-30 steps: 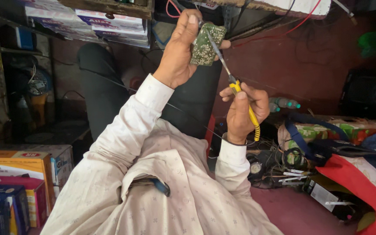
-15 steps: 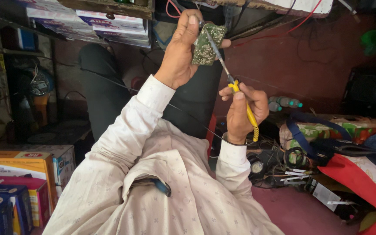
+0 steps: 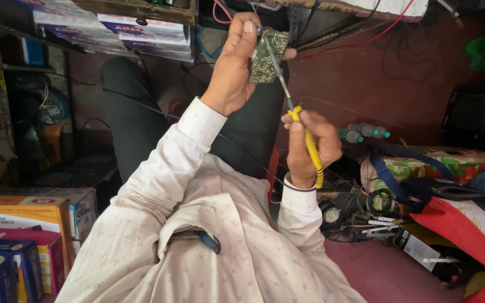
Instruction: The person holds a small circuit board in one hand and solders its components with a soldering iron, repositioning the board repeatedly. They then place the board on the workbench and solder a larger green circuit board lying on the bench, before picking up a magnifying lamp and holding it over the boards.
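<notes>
Ideally the left hand (image 3: pixel 232 73) keeps its fingers (image 3: pixel 246 35) clamped firmly on the left edge of the small green circuit board (image 3: pixel 267 56), raised in front of the dark trousers, so it cannot twist. To the board's lower right, the right hand (image 3: pixel 307 147) is closed around the yellow-handled soldering iron (image 3: pixel 300 128); a light, steady grip should hold its tip on one joint of the board.

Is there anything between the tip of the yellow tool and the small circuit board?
Nothing visible. The right hand holds the yellow-handled tool, whose metal shaft already lies on the circuit board held by the left hand.
</notes>
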